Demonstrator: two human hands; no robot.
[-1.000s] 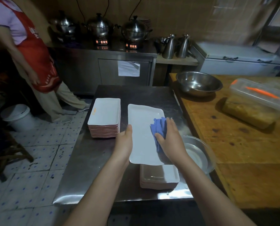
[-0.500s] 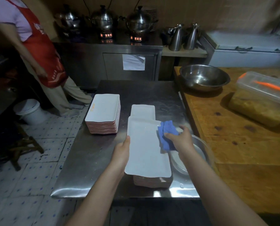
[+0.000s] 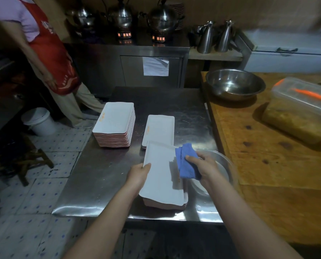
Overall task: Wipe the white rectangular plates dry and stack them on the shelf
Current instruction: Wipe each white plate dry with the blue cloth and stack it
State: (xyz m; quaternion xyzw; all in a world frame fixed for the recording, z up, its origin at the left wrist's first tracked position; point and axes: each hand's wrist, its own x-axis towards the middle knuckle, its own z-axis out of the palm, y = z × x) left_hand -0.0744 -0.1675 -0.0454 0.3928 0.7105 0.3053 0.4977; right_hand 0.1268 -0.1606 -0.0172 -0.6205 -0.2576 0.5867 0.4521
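My left hand grips the left edge of a white rectangular plate, held just above a low pile of plates at the steel table's front edge. A folded blue cloth is gripped in my right hand at the plate's right edge. A tall stack of white plates stands on the table to the left. A smaller stack lies just beyond the held plate.
The steel table adjoins a wooden counter with a steel bowl and a lidded plastic box. A glass bowl sits under my right hand. A person in a red apron stands at the left, near a white bucket.
The held plate has come toward me and down over the near pile, uncovering the small stack behind it. My right hand with the cloth slid from the plate's surface to its right edge.
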